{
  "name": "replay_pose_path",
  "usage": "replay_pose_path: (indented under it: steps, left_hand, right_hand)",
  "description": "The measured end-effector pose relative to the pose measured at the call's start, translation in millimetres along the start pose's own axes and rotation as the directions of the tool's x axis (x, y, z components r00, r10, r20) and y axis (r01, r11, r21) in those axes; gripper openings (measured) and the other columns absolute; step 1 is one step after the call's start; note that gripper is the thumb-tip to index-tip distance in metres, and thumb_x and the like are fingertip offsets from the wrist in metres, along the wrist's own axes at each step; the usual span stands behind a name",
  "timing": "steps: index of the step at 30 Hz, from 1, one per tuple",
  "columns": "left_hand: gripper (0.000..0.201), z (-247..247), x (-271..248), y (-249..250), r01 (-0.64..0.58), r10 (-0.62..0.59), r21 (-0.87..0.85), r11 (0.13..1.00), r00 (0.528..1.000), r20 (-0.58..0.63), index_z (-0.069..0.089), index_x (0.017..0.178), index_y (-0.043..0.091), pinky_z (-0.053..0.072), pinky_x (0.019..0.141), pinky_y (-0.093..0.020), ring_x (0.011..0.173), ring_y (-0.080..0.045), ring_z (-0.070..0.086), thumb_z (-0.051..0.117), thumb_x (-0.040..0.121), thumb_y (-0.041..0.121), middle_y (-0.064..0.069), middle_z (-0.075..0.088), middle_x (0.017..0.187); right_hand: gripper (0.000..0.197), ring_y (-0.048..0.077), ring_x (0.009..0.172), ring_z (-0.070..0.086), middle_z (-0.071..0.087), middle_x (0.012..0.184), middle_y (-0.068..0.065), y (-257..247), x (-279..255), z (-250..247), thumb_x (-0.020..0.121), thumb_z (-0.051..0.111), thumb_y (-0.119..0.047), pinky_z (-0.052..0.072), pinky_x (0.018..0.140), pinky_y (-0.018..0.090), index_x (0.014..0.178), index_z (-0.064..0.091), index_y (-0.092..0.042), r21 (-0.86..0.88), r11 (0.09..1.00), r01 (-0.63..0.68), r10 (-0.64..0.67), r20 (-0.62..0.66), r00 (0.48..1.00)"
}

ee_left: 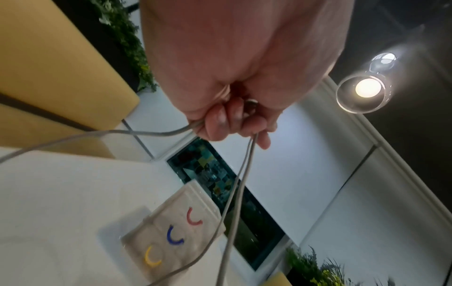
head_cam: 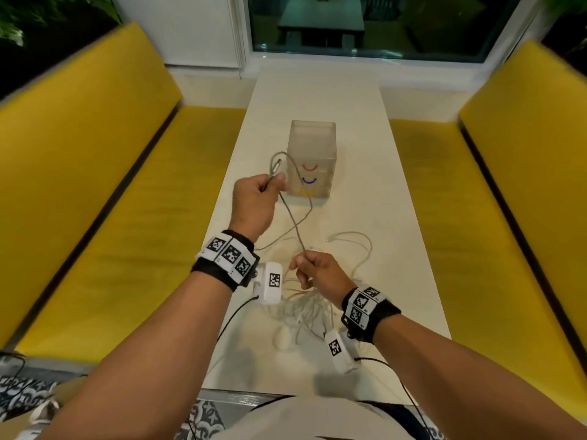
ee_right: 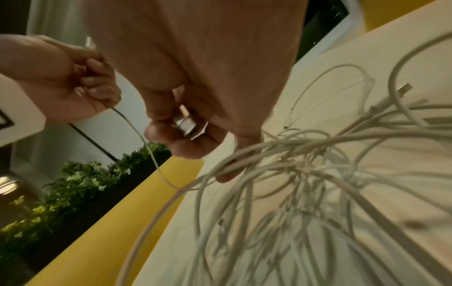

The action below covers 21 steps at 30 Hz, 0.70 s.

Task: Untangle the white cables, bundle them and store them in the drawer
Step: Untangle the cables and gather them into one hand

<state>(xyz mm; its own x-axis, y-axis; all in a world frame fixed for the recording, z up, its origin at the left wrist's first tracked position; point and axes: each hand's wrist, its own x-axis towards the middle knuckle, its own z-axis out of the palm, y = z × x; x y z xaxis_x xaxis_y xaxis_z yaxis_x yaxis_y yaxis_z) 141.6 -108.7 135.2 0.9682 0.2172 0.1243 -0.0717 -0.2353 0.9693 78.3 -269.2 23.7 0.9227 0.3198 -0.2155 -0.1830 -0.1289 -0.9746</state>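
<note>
A tangle of white cables [head_cam: 306, 308] lies on the white table [head_cam: 365, 217] near me. My left hand [head_cam: 270, 187] is raised in front of the drawer unit and grips one white cable [head_cam: 290, 217], which loops above the fist. That cable runs down taut to my right hand [head_cam: 301, 265], which pinches it above the tangle. In the right wrist view my right hand [ee_right: 193, 133] also holds a metal connector [ee_right: 186, 123] and several strands of the tangle [ee_right: 305, 183]. The left wrist view shows my left hand [ee_left: 234, 123] with its fingers curled round the cable [ee_left: 238, 183]. The translucent drawer unit [head_cam: 313, 154] has red, blue and yellow handles, all closed.
Yellow benches [head_cam: 111, 192] [head_cam: 476, 201] flank the narrow table on both sides. A window [head_cam: 365, 27] stands at the far end. A small white block [head_cam: 282, 339] lies among the cables near the table's front edge.
</note>
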Motion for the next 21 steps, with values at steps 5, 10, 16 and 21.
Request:
replay_pose_path:
  steps: [5,10,16,21]
  left_hand:
    - [0.064,-18,14,-10,0.049,-0.049,-0.009,0.999,0.999,-0.016,0.064,0.087,-0.016,0.03,0.049,-0.025,0.053,-0.019,0.034,0.063,0.094,0.048,-0.008,0.044,0.064]
    - [0.044,-20,3,-24,0.157,-0.18,-0.223,0.962,0.98,-0.087,0.069,0.071,0.006,0.029,0.05,-0.025,0.051,-0.011,0.036,0.048,0.102,0.027,-0.001,0.042,0.059]
    - [0.031,-13,-3,-24,0.18,-0.24,-0.457,0.871,0.968,-0.076,0.061,0.06,0.009,0.025,0.049,-0.028,0.048,-0.014,0.03,0.042,0.084,0.004,-0.002,0.037,0.053]
    - [0.029,-16,-5,-38,0.204,-0.263,-0.505,0.838,0.964,-0.047,0.063,0.064,0.007,0.035,0.049,-0.028,0.052,-0.016,0.034,0.043,0.086,0.003,-0.002,0.042,0.055]
  right_hand:
    - [0.038,0.013,0.051,0.033,0.04,0.056,-0.007,-31,2,-18,0.107,0.039,-0.032,0.03,0.049,0.028,0.085,0.065,-0.015,0.011,0.997,0.07,-0.069,-0.08,0.994]
    - [0.031,-0.001,0.049,0.039,0.045,0.059,-0.011,-79,22,-79,0.1,0.04,-0.011,0.03,0.049,0.013,0.078,0.061,-0.014,-0.125,0.987,0.1,-0.141,-0.39,0.91]
    - [0.029,0.024,0.099,0.06,0.068,0.107,0.012,-72,41,-149,0.098,0.04,-0.008,0.041,0.082,0.027,0.092,0.068,-0.008,-0.325,0.94,-0.106,-0.128,-0.623,0.772]
    - [0.071,0.039,0.141,0.033,0.032,0.155,0.02,-61,41,-155,0.09,0.06,-0.023,0.03,0.111,0.057,0.152,0.026,-0.016,-0.368,0.676,-0.638,0.088,-0.819,0.567]
